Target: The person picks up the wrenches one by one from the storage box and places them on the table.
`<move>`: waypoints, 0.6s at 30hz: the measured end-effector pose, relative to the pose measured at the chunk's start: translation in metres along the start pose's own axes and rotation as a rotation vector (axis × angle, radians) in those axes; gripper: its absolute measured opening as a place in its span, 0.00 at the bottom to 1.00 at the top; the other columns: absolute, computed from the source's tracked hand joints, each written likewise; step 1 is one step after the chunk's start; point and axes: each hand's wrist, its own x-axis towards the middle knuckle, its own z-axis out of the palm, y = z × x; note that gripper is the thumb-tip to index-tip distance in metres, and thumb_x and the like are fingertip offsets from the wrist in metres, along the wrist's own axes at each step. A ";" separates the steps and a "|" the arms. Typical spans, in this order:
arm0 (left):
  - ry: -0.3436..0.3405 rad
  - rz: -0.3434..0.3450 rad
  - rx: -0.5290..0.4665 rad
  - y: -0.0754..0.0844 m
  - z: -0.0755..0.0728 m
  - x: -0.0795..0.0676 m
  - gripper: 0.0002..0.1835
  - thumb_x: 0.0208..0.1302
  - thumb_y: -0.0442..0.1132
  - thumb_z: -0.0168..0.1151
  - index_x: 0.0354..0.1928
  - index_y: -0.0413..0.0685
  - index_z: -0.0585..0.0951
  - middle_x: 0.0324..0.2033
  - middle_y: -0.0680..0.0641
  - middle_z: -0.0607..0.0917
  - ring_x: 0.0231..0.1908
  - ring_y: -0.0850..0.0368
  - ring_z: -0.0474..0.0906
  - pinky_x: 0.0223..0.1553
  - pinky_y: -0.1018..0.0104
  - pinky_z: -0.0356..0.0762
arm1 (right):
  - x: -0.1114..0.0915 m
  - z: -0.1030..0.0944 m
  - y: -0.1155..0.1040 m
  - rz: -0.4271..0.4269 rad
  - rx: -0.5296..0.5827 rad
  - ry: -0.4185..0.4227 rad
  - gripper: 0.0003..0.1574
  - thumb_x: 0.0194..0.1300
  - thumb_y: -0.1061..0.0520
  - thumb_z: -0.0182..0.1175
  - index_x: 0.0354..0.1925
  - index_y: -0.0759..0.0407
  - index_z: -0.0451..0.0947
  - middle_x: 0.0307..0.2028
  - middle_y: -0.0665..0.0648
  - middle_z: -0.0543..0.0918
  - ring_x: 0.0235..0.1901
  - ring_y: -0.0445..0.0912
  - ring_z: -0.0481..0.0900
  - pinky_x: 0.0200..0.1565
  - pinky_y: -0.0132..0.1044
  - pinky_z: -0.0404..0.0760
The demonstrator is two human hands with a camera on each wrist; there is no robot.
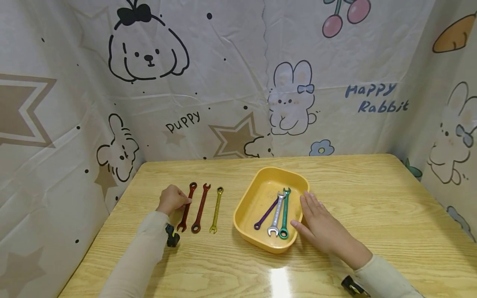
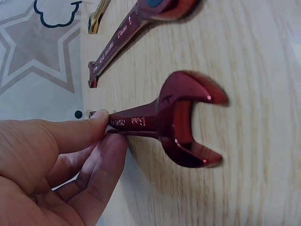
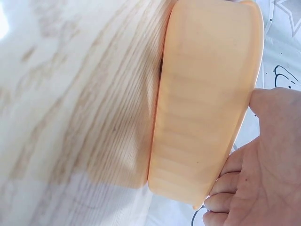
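Observation:
My left hand pinches the leftmost dark red wrench by its shaft, between thumb and fingers. Its open-ended head points toward the camera in the left wrist view, close over the table. Just right of it lie a second red wrench and a yellow-gold wrench, roughly parallel. My right hand rests against the right rim of a yellow plastic bin, fingers extended along it. Inside the bin are a purple wrench, a silver wrench and a green wrench.
The wood-grain table carries everything. A cream printed curtain with cartoon animals and stars surrounds its back and sides. Black straps with cameras sit at both wrists.

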 end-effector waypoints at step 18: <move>-0.058 -0.002 -0.060 0.006 -0.006 0.005 0.11 0.59 0.39 0.68 0.33 0.35 0.86 0.26 0.41 0.86 0.26 0.52 0.83 0.31 0.61 0.81 | -0.001 0.000 0.000 0.002 0.000 0.003 0.49 0.73 0.35 0.41 0.70 0.75 0.49 0.71 0.73 0.49 0.72 0.64 0.45 0.68 0.60 0.53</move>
